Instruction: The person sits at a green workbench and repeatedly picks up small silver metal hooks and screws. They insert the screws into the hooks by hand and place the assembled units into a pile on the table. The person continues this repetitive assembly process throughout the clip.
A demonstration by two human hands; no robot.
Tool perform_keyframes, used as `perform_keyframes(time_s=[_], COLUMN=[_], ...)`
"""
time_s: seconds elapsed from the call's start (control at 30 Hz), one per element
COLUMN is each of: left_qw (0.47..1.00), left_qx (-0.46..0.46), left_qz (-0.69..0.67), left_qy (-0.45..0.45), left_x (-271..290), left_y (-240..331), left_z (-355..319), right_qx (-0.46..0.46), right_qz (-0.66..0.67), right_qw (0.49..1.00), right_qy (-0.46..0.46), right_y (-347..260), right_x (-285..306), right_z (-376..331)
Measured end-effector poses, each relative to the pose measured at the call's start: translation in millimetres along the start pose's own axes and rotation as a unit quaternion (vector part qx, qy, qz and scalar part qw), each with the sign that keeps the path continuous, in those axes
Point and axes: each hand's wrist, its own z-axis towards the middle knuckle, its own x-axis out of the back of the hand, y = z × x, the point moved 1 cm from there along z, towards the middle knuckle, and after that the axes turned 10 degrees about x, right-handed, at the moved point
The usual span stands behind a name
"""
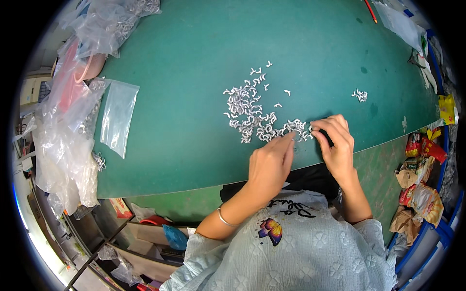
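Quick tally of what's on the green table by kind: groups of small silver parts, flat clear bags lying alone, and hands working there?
Groups of small silver parts: 2, the big pile and a small cluster
Flat clear bag lying alone: 1
Hands at the pile: 2, left hand and right hand
Total: 5

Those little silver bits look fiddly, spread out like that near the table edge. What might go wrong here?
1. The right hand and left hand work the silver pieces close to the green table's near edge, so some may get swept off onto the lap or floor.
2. The small separate cluster could get nudged and mixed back in.
3. The empty clear bag lies out of easy reach.
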Motion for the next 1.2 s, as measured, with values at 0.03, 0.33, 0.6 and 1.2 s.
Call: perform_keyframes(time_s=[0.03,0.33,0.6,1.2], left_qw=[1.0,0.999,0.991,0.963], left_qx=[0.005,0.022,0.077,0.076], left_qz=[0.005,-0.027,-0.109,-0.259], left_qy=[0.006,-0.032,-0.017,-0.005], left_x=[4.6,-0.3,-2.2,1.8], left_y=[0.0,6.8,7.8,14.1], left_z=[0.9,-5.1,-5.7,-9.9], right_qx=[0.002,-0.005,-0.057,-0.019], right_qz=[0.003,0.046,0.124,0.203], right_qw=[1.0,0.998,0.988,0.977], right_qy=[0.012,0.039,0.076,0.064], right_y=[-0.1,-2.0,-11.3,-33.7], right_x=[-0.5,-5.4,4.1,17.8], right_z=[0.4,2.3,0.5,0.3])
